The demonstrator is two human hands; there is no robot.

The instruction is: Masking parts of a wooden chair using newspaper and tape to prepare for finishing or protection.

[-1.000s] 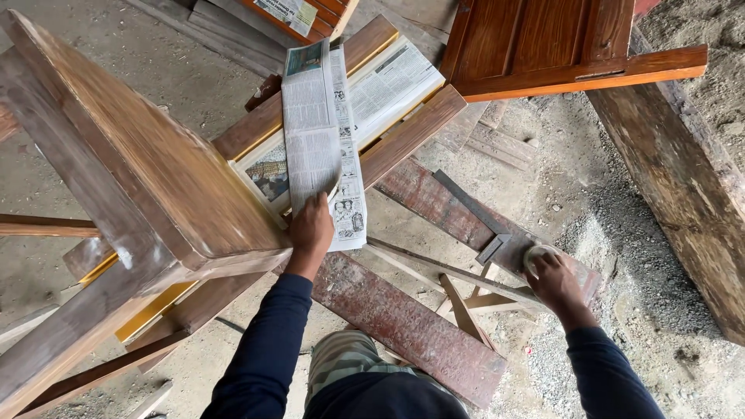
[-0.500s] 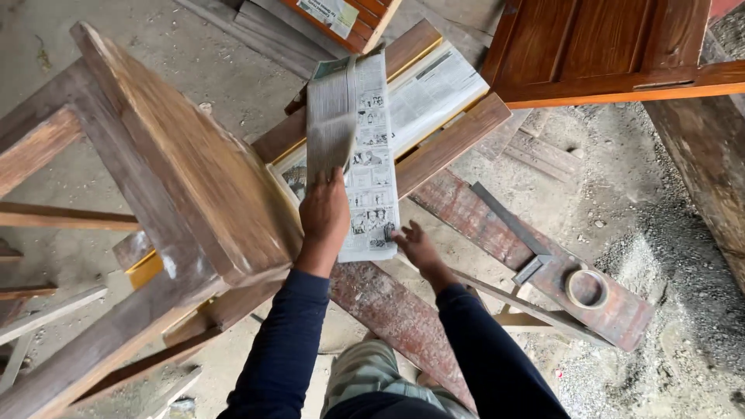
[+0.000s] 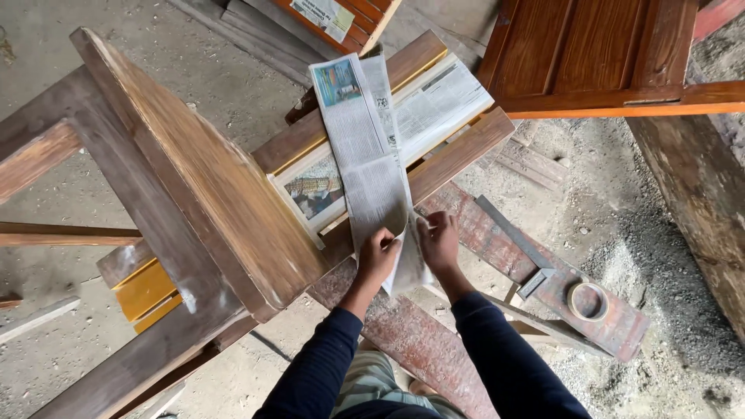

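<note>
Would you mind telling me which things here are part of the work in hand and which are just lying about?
In use:
- folded newspaper strip, held at its near end by the left hand and right hand
- flat newspaper sheet under it
- wooden frame rails carrying both

Lying about:
- tape roll on the reddish plank
- wooden door panel
- tilted wooden furniture piece

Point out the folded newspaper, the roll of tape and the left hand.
folded newspaper (image 3: 365, 159), head view, middle of the long strip.
roll of tape (image 3: 587, 301), head view, its ring.
left hand (image 3: 379, 258), head view, back of the hand.
</note>
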